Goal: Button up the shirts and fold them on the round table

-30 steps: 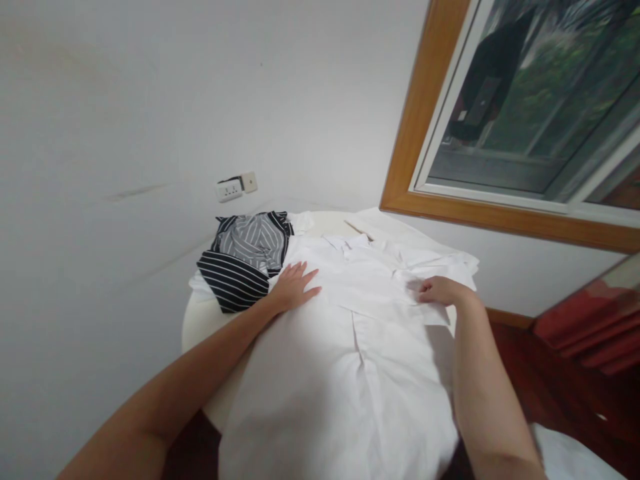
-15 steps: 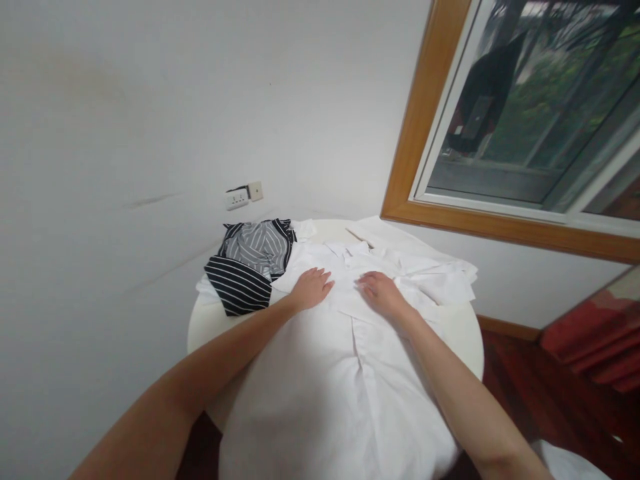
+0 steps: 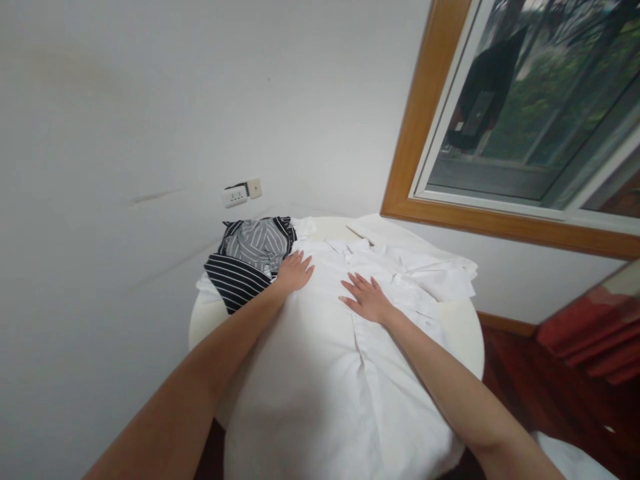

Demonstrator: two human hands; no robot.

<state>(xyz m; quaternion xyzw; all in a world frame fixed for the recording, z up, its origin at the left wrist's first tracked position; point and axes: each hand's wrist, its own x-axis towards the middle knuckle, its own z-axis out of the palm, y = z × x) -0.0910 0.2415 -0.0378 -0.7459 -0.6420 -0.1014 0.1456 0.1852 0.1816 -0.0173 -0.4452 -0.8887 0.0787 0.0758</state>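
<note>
A white shirt [image 3: 320, 373] is spread over the round table, its lower part hanging off the near edge toward me. My left hand [image 3: 295, 272] lies flat on the shirt's upper left side, fingers spread, beside the striped cloth. On the middle of the shirt, near its front opening, rests my right hand [image 3: 367, 298], palm down with the fingers apart. Neither hand grips the fabric. A black garment with white stripes [image 3: 237, 280] lies bunched at the table's left, showing a grey striped inside.
More white cloth [image 3: 445, 277] lies at the right back of the round white table [image 3: 463, 340]. Behind it stand the wall with a socket [image 3: 235, 195] and a wood-framed window [image 3: 475, 230]. A red curtain [image 3: 595, 327] hangs at the right above the dark wooden floor.
My left hand has slid to the left and slightly away from me. My right hand has come a little nearer, its fingers spreading more. The shirt lies almost the same.
</note>
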